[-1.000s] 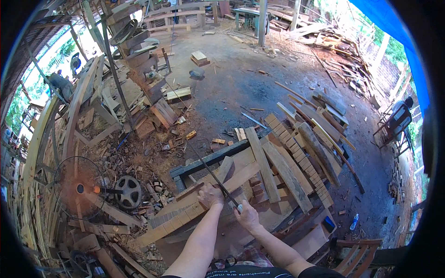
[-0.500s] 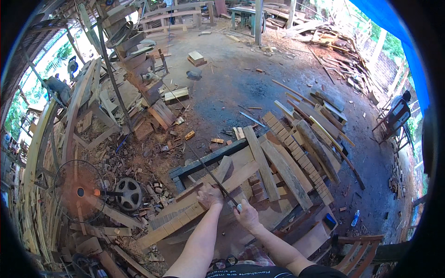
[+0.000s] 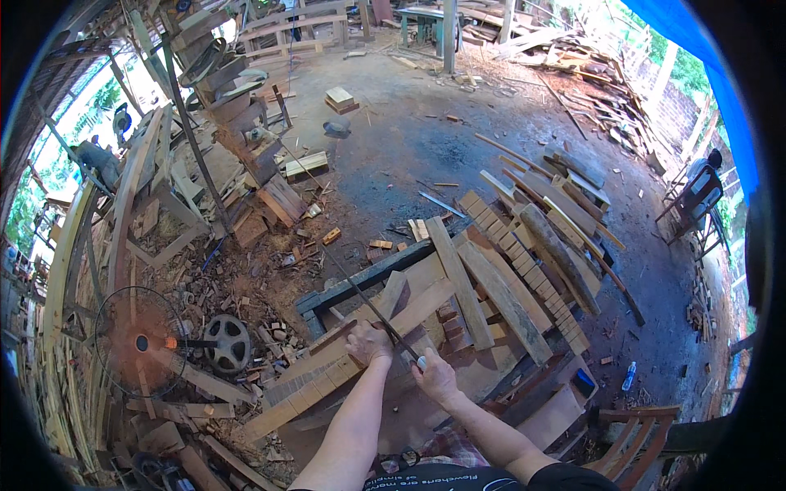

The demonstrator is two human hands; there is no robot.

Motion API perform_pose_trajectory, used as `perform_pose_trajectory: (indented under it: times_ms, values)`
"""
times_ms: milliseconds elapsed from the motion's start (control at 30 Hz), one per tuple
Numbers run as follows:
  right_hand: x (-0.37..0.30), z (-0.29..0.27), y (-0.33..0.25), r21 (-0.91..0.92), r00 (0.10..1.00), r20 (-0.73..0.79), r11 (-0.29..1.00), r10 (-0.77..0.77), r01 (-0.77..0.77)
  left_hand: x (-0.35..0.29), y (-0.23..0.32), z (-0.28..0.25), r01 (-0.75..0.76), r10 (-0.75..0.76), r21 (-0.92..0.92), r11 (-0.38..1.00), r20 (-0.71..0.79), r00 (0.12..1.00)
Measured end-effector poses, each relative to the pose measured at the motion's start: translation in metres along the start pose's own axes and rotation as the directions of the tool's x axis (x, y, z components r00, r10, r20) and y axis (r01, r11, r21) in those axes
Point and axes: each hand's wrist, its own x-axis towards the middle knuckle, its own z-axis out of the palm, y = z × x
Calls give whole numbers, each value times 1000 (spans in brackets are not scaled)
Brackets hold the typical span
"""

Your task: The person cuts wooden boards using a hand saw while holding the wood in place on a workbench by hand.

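A long wooden plank point(image 3: 326, 396) with a row of evenly spaced crosswise lines lies slantwise on the workbench before me. My left hand point(image 3: 368, 344) is closed over its upper right part, the fingers curled at the far edge. In my right hand point(image 3: 434, 379) is the pale handle of a handsaw point(image 3: 372, 304), seen nearly edge-on as a thin dark strip. Its blade runs up and left past my left hand's fingers, over the plank. Where its teeth meet the wood is hidden by the angle and my hands.
Loose boards point(image 3: 463, 286) and a similarly lined plank point(image 3: 524, 266) lie to the right. At left stand a wire-guarded fan point(image 3: 141, 340) and a spoked wheel point(image 3: 227, 342) among wood scraps. A plastic bottle point(image 3: 629, 376) and a slatted wooden seat point(image 3: 643, 450) are at lower right.
The whole view has shifted slightly. Both hands keep nearly the same places on the plank and the handsaw, and any saw movement is too small to make out.
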Motion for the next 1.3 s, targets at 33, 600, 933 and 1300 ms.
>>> perform_pose_trajectory:
  times_ms: [33, 600, 933, 1300]
  values:
    - [0, 0, 0, 1, 1000, 0, 1000, 1, -1, 0, -1, 0, 0, 0, 1, 1000, 1, 1000]
    - [-1, 3, 3, 3, 1000, -2, 1000, 4, -4, -1, 1, -3, 21, -20, -34, 999, 22, 1000]
    - [-1, 2, 3, -15, 1000, 25, 1000, 15, -14, 0, 0, 0, 8, -8, -31, 999, -9, 1000]
    - [-1, -2, -1, 5, 1000, 8, 1000, 14, -14, -2, 2, -6, 10, -10, -37, 999, 9, 1000]
